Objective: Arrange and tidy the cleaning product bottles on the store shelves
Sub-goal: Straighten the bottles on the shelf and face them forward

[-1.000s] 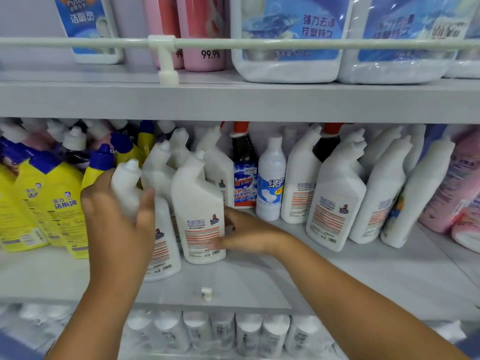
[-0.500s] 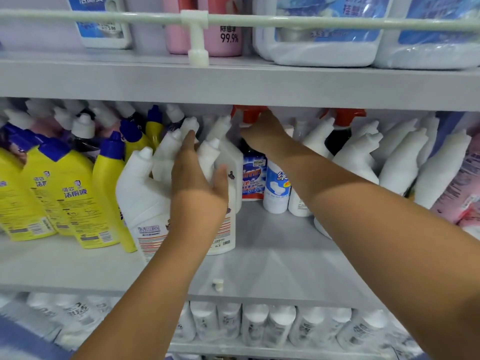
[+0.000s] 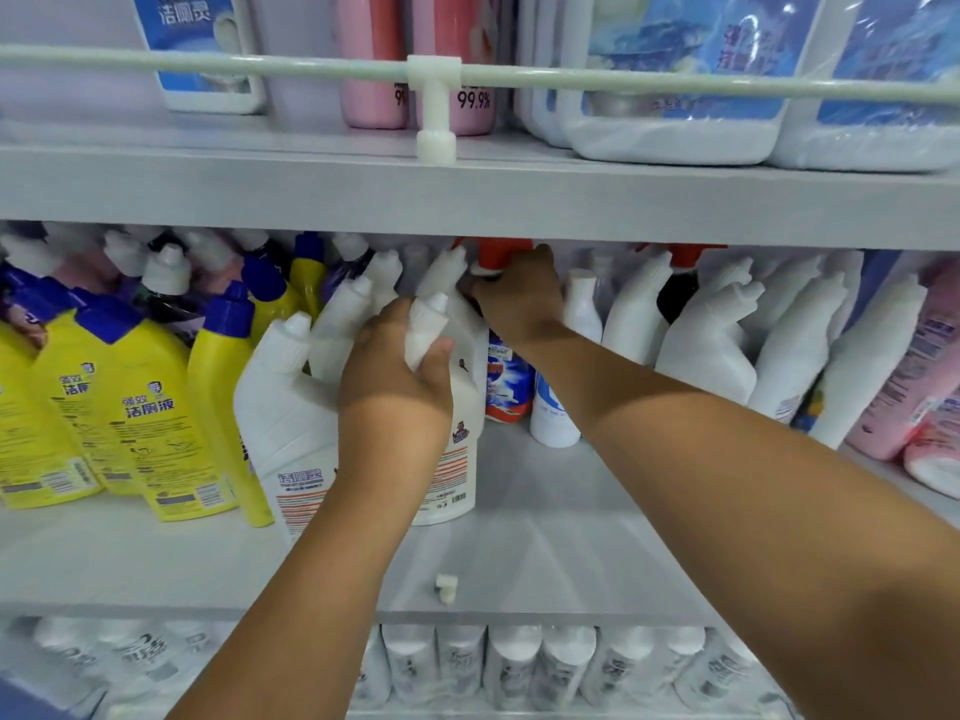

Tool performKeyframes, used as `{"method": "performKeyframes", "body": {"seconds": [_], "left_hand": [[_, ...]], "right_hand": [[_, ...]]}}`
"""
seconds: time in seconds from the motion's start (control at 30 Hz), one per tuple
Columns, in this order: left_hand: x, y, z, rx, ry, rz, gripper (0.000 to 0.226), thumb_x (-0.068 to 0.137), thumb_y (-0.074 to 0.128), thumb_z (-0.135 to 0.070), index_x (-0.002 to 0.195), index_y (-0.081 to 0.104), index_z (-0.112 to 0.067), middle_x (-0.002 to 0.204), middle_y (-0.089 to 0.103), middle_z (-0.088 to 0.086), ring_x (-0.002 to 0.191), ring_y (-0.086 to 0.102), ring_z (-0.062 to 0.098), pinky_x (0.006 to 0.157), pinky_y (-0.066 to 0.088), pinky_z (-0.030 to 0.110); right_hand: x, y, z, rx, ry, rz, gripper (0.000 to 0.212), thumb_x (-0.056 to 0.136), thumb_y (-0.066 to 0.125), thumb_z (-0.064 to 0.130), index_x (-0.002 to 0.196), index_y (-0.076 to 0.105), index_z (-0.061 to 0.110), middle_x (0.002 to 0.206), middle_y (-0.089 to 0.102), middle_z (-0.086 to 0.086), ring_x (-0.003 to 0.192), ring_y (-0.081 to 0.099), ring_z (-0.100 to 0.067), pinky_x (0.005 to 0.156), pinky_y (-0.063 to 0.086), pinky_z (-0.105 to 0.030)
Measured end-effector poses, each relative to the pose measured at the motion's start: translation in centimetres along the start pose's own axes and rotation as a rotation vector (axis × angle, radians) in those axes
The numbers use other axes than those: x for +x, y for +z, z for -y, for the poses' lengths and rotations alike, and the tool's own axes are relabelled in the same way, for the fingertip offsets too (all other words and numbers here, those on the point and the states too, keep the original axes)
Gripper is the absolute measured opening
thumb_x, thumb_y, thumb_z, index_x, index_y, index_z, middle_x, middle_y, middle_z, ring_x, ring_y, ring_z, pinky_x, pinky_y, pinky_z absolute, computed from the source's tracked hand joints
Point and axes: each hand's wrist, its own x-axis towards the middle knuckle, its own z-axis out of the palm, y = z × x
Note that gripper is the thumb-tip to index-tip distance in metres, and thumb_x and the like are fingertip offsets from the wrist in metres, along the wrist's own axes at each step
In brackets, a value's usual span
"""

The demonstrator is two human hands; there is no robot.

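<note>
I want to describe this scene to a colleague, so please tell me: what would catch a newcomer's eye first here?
Two bare arms reach into the middle shelf. The left hand grips the neck of a white bottle, and the right hand holds the red-capped spray bottle farther back. At the left stands a bright block of yellow bottles with blue caps.

Grey shelving unit fills the view. Upper shelf board [image 3: 467, 194] runs the full width, fitted with a pale green guard rail [image 3: 208, 67] held by a white T-shaped bracket [image 3: 435, 106]. Middle shelf [image 3: 545, 553] carries a small white clip [image 3: 445, 587] near its front edge. Lighting is even and soft.
</note>
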Motion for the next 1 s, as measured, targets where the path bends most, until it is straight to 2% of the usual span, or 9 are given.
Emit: {"method": "performKeyframes", "body": {"seconds": [0.1,0.2,0.33,0.47,0.63,0.7,0.83,0.9,1.0], "left_hand": [[0.1,0.0,0.0,0.001,-0.002,0.011,0.040,0.101,0.062,-0.026,0.139,0.056,-0.015,0.131,0.061,0.006,0.122,0.055,0.018,0.093,0.029,0.010],[0.3,0.1,0.2,0.024,0.018,0.003,0.040,0.101,0.062,-0.027,0.138,0.057,-0.015,0.132,0.061,0.006,0.123,0.055,0.020,0.094,0.029,0.010],[0.3,0.4,0.5,0.026,0.023,-0.002,0.038,0.101,0.061,-0.030,0.136,0.058,-0.016,0.129,0.063,0.005,0.121,0.057,0.020,0.095,0.033,0.015],[0.0,0.5,0.5,-0.024,0.040,-0.001,0.042,0.100,0.063,-0.027,0.139,0.056,-0.013,0.134,0.060,0.007,0.126,0.054,0.021,0.099,0.033,0.013],[-2.5,0.8,-1.6,0.018,0.442,-0.224,0.034,0.094,0.070,-0.015,0.123,0.063,0.000,0.129,0.059,0.016,0.129,0.051,0.029,0.114,0.035,0.027],[-3.8,2.6,-2.5,-0.113,0.468,-0.076,0.028,0.092,0.071,-0.017,0.117,0.066,-0.006,0.121,0.064,0.004,0.118,0.058,0.018,0.107,0.040,0.020],[-5.5,7.8,-2.9,-0.315,0.052,0.531,0.052,0.076,0.077,-0.054,0.123,0.054,-0.055,0.126,0.066,-0.017,0.114,0.062,-0.003,0.099,0.050,0.025],[-6.8,10.2,-3.4,-0.346,-0.030,0.790,0.044,0.081,0.078,-0.046,0.112,0.055,-0.065,0.124,0.069,-0.020,0.108,0.063,-0.012,0.097,0.052,0.020],[-8.7,12.9,-5.3,-0.407,0.009,0.828,0.031,0.083,0.070,-0.043,0.102,0.063,-0.067,0.112,0.072,-0.025,0.105,0.068,-0.002,0.095,0.054,0.024]], "right_hand": [[-0.9,-0.1,-0.3,0.116,-0.075,-0.157,0.030,0.082,0.077,0.031,0.094,0.056,0.014,0.101,0.068,-0.012,0.097,0.068,-0.030,0.085,0.055,-0.038],[-1.5,-0.9,0.2,0.097,-0.112,-0.230,0.021,0.082,0.072,0.023,0.093,0.058,0.011,0.093,0.068,-0.012,0.091,0.067,-0.031,0.073,0.049,-0.031],[-3.1,-1.9,0.6,0.033,-0.175,-0.238,0.021,0.080,0.070,0.021,0.097,0.062,0.013,0.109,0.064,-0.011,0.096,0.066,-0.033,0.077,0.056,-0.039],[-6.2,-4.7,-0.7,0.078,-0.201,-0.221,0.025,0.083,0.074,0.026,0.105,0.064,0.019,0.119,0.057,-0.001,0.093,0.063,-0.017,0.076,0.048,-0.025],[-9.5,-10.7,-3.7,0.245,-0.015,0.013,0.023,0.080,0.085,0.025,0.092,0.072,0.011,0.083,0.073,0.000,0.068,0.065,-0.004,0.063,0.047,-0.009],[-10.9,-13.2,-4.9,0.282,0.016,0.087,0.018,0.080,0.086,0.020,0.084,0.072,0.010,0.071,0.074,-0.002,0.061,0.068,-0.008,0.062,0.054,-0.021],[-12.3,-18.2,-7.5,0.381,0.023,0.124,0.017,0.078,0.086,0.011,0.089,0.075,0.005,0.079,0.077,-0.006,0.066,0.069,-0.009,0.064,0.059,-0.031],[-12.5,-20.4,-9.2,0.351,0.016,0.122,0.016,0.078,0.086,0.011,0.089,0.075,0.006,0.084,0.078,-0.005,0.072,0.073,-0.013,0.072,0.061,-0.032],[-12.5,-23.1,-11.9,0.323,-0.001,0.111,0.022,0.079,0.086,0.016,0.097,0.074,0.014,0.092,0.079,-0.002,0.088,0.075,-0.019,0.082,0.061,-0.039]]}}
